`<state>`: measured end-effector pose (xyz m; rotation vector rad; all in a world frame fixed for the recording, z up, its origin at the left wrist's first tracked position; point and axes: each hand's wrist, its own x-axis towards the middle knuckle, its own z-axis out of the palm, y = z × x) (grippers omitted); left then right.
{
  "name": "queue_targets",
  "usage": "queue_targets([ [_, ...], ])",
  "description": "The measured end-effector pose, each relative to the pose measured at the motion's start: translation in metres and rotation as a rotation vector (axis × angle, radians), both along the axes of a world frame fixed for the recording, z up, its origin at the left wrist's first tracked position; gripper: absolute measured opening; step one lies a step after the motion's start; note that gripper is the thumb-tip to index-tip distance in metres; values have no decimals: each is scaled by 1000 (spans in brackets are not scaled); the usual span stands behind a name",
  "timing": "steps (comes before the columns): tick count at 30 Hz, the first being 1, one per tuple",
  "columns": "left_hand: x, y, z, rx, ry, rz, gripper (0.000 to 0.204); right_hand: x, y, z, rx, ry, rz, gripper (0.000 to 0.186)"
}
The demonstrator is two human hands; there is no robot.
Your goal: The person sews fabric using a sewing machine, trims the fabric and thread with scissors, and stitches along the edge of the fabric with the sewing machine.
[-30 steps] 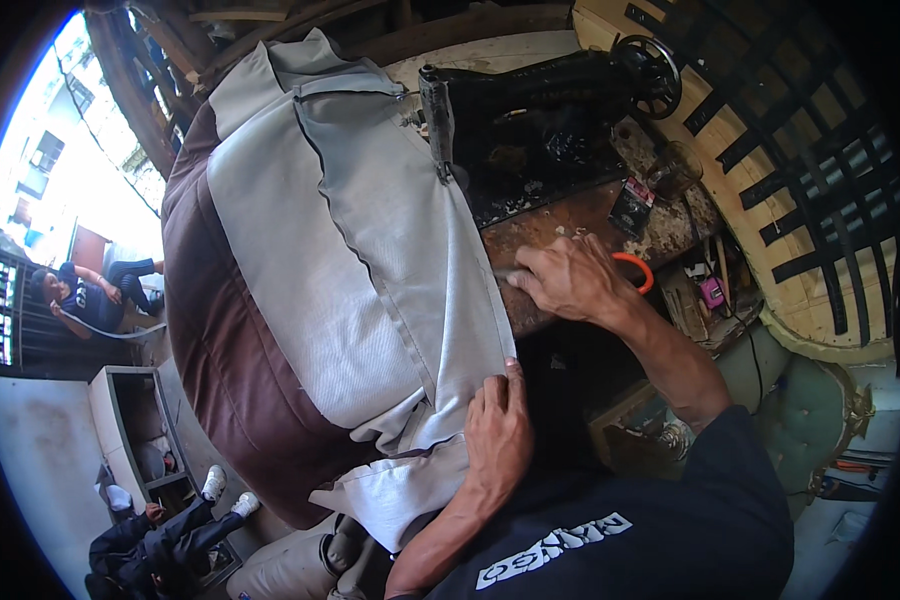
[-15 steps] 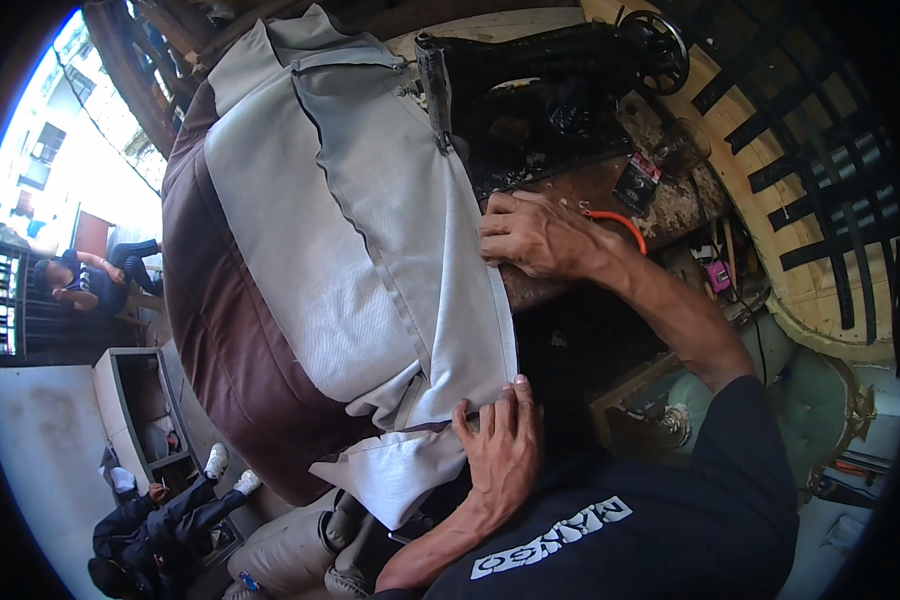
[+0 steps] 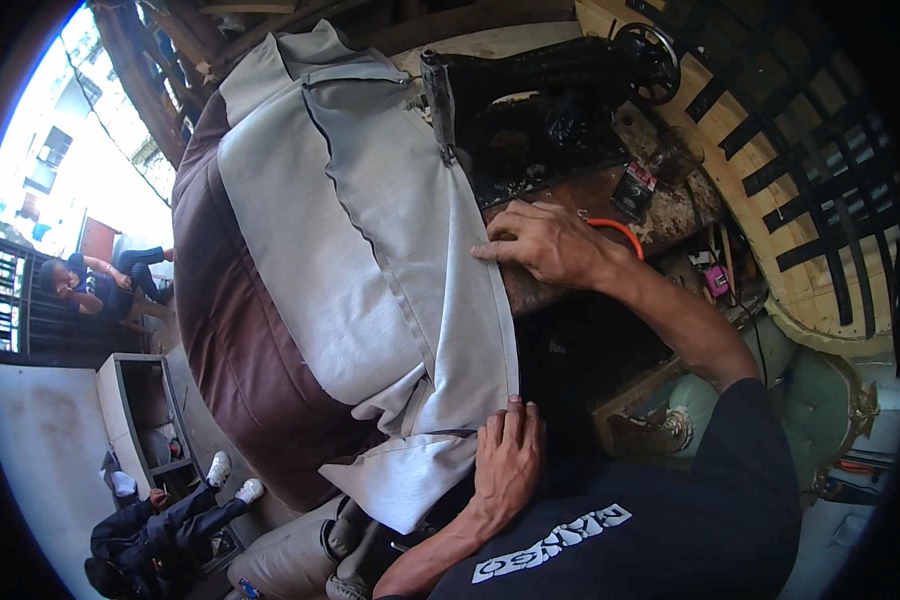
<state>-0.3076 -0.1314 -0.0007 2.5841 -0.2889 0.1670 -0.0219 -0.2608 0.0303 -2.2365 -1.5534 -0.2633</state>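
Where both hands press its folded edge, fingers flat and ungripping: grey fabric (image 3: 370, 240), seamed, brown-backed.

A single view, worn on the person's head, looks steeply down and slightly forward over the chest. The hands, the left hand (image 3: 507, 462) and the right hand (image 3: 548, 243), sit close below the lens. The worn tabletop (image 3: 580, 205) and black sewing machine (image 3: 540, 95) lie beyond them. Fisheye bending curves the edges, and a dark rim rings the frame.
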Motion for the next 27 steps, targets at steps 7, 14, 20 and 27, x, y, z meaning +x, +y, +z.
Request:
queue_targets([
  [7,-5,2,-6,-30,-4,-4,36,1,10,8,-216,-31,45,10],
  [14,2,5,-13,-54,60,-42,39,-51,-2,41,24,658,155,11],
  [20,2,13,-12,22,-122,-33,46,-188,6,60,144,1389,591,9],
  [27,-15,26,-13,-46,-162,164,40,-162,-21,19,-22,595,-355,15],
])
